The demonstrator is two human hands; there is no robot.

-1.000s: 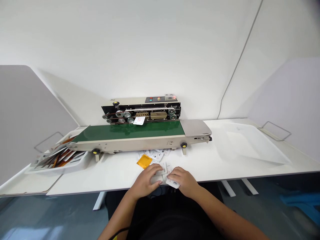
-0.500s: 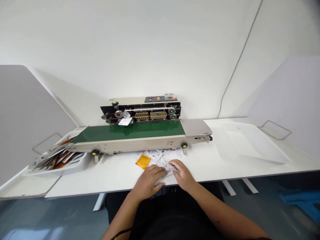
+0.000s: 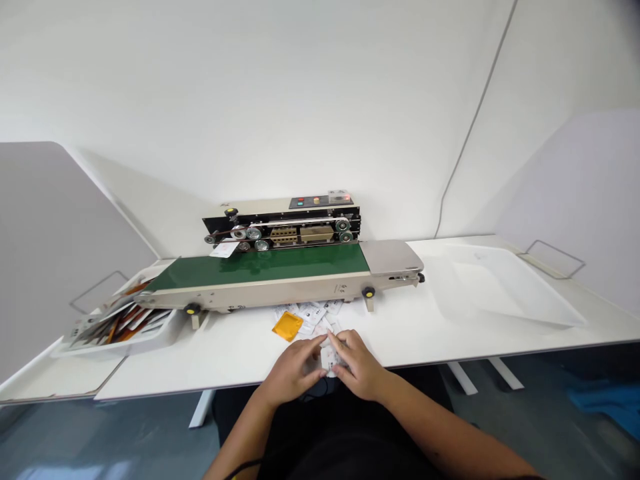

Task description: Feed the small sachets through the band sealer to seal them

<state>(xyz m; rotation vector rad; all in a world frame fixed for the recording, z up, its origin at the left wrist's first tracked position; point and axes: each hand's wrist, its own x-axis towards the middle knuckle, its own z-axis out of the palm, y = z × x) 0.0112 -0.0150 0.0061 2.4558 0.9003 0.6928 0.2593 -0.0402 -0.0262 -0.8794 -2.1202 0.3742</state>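
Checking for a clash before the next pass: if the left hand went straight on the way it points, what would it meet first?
The white printed packet between the hands, which the left hand seems already to touch; the right hand lies just beyond, though depth is hard to judge.

Orange sachet (image 3: 287,326): glossy foil
White packet (image 3: 329,359): smooth printed wrapper
Conveyor belt (image 3: 260,265): matt green rubber
Sealer cover (image 3: 389,257): smooth painted metal
Desk top (image 3: 240,363): smooth white laminate

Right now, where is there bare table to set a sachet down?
Bare tabletop lies between the far-left tray and left hand, and right of the right hand, below the white tray. Crowded: the sachets before the sealer.
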